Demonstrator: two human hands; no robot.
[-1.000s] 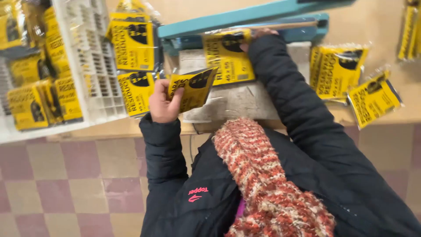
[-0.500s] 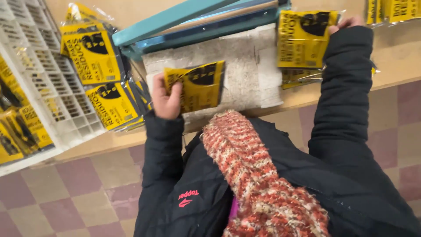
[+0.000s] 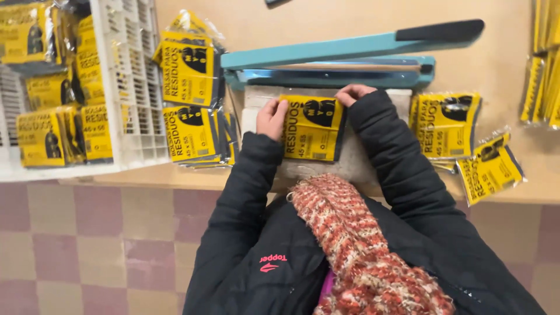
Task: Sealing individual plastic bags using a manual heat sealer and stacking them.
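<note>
Tabletop [image 3: 513, 35]: both hands on yellow packet [image 3: 313, 129]

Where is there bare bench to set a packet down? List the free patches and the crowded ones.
Free: the bench top beyond the blue sealer, and the strip between the sealer's handle end and the right-edge packets. Crowded: left of the sealer, stacked packets against the white crate; right, loose packets. Both hands, left hand and right hand, hold a packet.

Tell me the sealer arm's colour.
Teal sealer arm with a black handle grip, shown in the head view.
</note>
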